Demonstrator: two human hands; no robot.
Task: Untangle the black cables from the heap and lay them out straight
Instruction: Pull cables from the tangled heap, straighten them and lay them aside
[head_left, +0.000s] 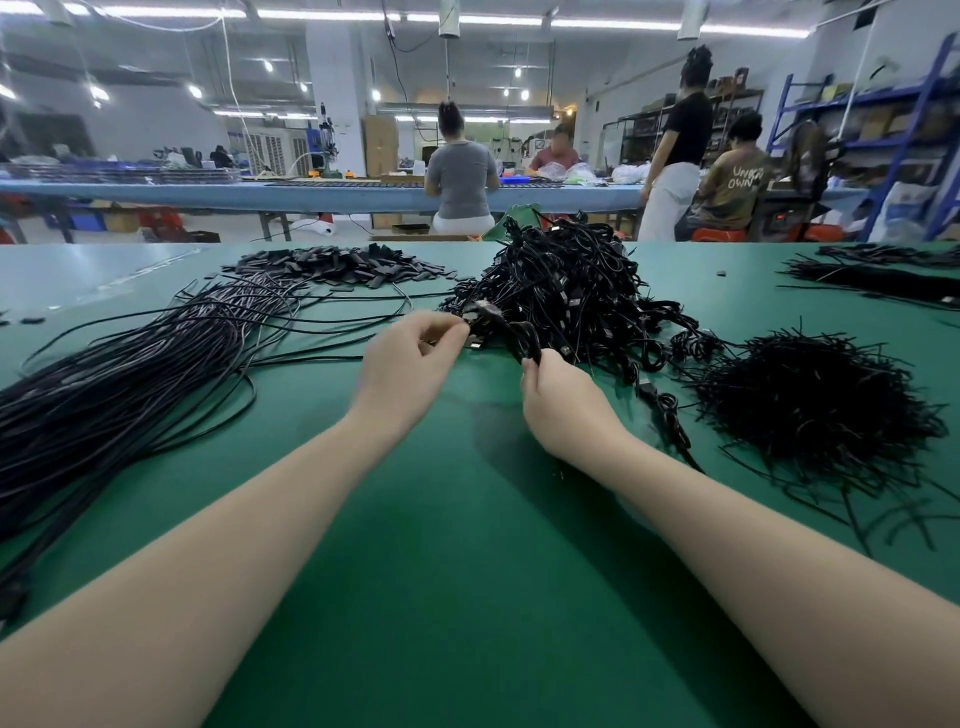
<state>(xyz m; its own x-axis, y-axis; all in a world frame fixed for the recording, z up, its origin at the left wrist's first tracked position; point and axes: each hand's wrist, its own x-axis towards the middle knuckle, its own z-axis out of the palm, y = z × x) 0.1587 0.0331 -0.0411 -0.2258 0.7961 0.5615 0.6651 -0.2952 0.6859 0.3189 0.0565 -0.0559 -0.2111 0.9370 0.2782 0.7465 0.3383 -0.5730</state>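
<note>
Fingers of the left hand pinch a plug end, while the right hand curls tight round a small coil of the same black cable, at the near edge of the heap mid-bench. A hard pull could drag neighbouring loops along or cinch a knot, since the coil looks bundled. Between the hands the cable runs left to right, plug leftward; the straightened cables lie at left, slanting from near left towards far right.

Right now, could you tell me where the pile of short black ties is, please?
In the head view, the pile of short black ties lies on the green table, right of the right hand and the tangled heap.
</note>
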